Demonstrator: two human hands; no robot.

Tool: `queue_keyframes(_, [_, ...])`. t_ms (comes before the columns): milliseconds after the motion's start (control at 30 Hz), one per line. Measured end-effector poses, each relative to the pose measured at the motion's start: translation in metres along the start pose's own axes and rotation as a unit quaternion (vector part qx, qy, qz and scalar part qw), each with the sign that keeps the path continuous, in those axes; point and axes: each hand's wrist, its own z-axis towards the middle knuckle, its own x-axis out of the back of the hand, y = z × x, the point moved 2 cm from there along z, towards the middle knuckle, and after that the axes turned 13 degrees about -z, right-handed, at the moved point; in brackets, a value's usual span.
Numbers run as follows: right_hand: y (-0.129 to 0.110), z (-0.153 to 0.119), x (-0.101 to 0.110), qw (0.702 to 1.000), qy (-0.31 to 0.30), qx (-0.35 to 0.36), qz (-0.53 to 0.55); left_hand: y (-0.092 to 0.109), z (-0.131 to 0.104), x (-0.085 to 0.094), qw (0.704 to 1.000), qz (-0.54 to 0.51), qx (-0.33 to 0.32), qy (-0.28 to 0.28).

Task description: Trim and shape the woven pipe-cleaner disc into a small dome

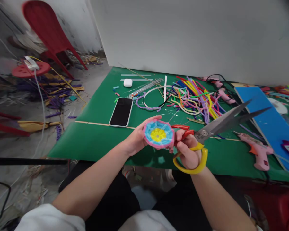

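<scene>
My left hand (136, 138) is closed on the edge of a small round disc (158, 134), with a yellow middle, a light-blue ring and a pink rim; it looks made of pipe cleaners. My right hand (190, 152) grips a large pair of scissors (213, 125), with one yellow and one red handle. The blades point right, away from the disc, slightly apart. Fingers of my right hand come close to the disc's right edge; whether they touch it I cannot tell. Both hands are above the front of the green table (96, 141).
A phone (121, 112) and white earbud case (127, 82) lie left of a white hoop (148, 96). Behind the scissors is a pile of coloured pipe cleaners (190, 96). Right are a pink glue gun (257, 150) and blue board (267, 115). A red chair (47, 29) stands left.
</scene>
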Motion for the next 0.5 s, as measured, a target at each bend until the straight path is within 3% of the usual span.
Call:
queue_keyframes(233, [-0.003, 0.0008, 0.0057, 0.993, 0.107, 0.059, 0.005, 0.0012, -0.0025, -0.0029, 0.976, -0.187, 0.097, -0.048])
queue_keyframes(500, [-0.0003, 0.0012, 0.0044, 0.992, 0.112, 0.057, 0.0, 0.0008, -0.0026, 0.0002, 0.95, -0.273, 0.144, -0.038])
